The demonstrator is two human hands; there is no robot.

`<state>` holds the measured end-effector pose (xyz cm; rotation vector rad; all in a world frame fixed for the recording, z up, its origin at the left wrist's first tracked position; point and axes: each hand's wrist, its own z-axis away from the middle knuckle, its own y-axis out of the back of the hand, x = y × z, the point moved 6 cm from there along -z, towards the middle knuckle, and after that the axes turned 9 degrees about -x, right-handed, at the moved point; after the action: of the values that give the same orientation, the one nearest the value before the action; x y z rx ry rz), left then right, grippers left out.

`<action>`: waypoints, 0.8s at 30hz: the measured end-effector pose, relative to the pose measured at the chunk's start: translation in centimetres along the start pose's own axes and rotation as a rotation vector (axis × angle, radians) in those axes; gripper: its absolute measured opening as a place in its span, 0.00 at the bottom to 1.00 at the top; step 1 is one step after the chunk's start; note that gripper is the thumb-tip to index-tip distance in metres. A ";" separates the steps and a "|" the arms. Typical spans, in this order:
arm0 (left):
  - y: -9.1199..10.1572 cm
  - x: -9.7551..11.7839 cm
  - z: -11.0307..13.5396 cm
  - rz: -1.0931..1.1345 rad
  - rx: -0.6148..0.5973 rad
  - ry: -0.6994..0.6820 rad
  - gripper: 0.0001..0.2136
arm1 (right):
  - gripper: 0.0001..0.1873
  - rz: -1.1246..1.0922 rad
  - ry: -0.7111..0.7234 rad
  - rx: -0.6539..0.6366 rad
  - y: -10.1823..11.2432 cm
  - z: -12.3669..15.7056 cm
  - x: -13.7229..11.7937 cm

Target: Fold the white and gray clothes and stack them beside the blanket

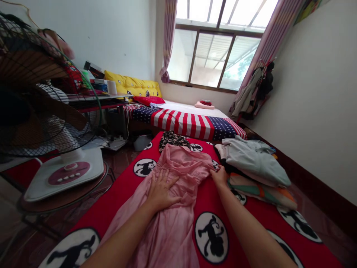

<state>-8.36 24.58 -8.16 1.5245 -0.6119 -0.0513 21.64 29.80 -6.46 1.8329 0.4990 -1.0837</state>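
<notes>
A pink sheer dress [175, 167] lies spread on a red blanket [208, 197] printed with black cartoon figures in white circles. My left hand [162, 190] presses flat on the middle of the dress with its fingers spread. My right hand [219, 175] sits at the dress's right edge near the top, fingers bunched on the fabric. A dark patterned garment [173, 140] lies just beyond the dress. To the right are a folded pale grey-green garment [253, 160] and a folded multicoloured cloth [259, 193].
An electric fan [47, 115] on a white base stands to the left, near a cluttered table. Beyond the blanket is a bed with a stars-and-stripes cover [181, 123] and a yellow pillow. Clothes hang on the right wall by the window.
</notes>
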 end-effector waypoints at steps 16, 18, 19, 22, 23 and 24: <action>5.5 -3.8 3.8 0.130 -0.079 -0.311 0.27 | 0.35 0.476 1.036 -0.638 2.8 25.5 -6.7; 7.2 -6.3 7.6 0.008 -0.033 -0.367 0.26 | 0.35 0.543 1.053 -0.672 4.3 26.6 -5.5; 7.7 -7.5 9.7 -0.049 -0.047 -0.384 0.28 | 0.36 0.570 1.056 -0.686 4.8 27.3 -4.9; 8.4 -9.6 16.3 -0.121 -0.201 -0.449 0.31 | 0.39 0.598 1.058 -0.735 5.0 29.6 -4.1; 8.6 -9.7 18.3 -0.130 -0.255 -0.468 0.31 | 0.40 0.588 1.067 -0.752 4.7 30.4 -4.2; 8.8 -9.5 20.1 -0.130 -0.302 -0.492 0.31 | 0.40 0.571 1.083 -0.769 4.2 31.3 -4.5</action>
<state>-27.52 10.70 -4.63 1.2551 -0.8498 -0.6068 7.61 1.20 -6.52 1.5342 0.7811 0.5293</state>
